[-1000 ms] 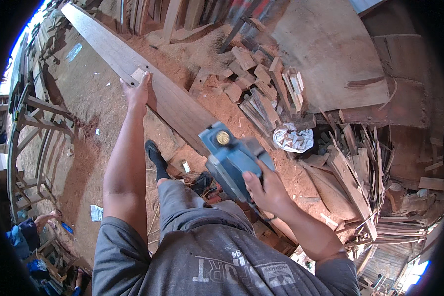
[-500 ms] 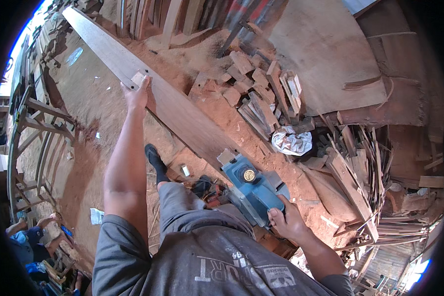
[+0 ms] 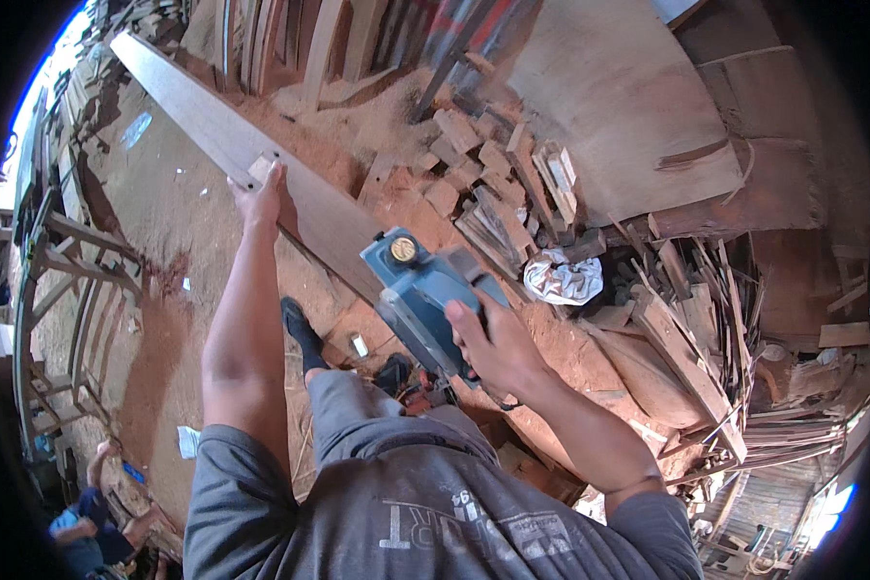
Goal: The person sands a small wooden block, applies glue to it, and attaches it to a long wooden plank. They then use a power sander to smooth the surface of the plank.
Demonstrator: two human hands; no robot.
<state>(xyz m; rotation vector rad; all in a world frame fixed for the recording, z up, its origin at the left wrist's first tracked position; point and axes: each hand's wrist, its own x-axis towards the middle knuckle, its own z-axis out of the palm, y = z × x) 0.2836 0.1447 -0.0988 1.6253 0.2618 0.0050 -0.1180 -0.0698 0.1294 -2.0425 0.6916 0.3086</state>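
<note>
A long pale wooden plank (image 3: 331,222) runs diagonally from the upper left toward my middle. Near a small light piece on it, my left hand (image 3: 259,198) grips the plank, thumb on top. A blue electric planer (image 3: 420,290) with a round gold-coloured knob rests on the plank's nearer part. My right hand (image 3: 498,353) is closed on the planer's handle at the rear. The plank's end under the planer is hidden.
Offcuts (image 3: 464,174) and a white crumpled sack (image 3: 561,278) lie right of the plank on a dusty floor. Plywood sheets (image 3: 619,106) fill the upper right, timber strips (image 3: 696,348) the right. A wooden frame (image 3: 68,251) stands left; another person (image 3: 92,527) is at lower left.
Over the last half second, the planer and my right hand have moved up and left along the plank, after moving down-right before that. My left hand keeps its hold.
</note>
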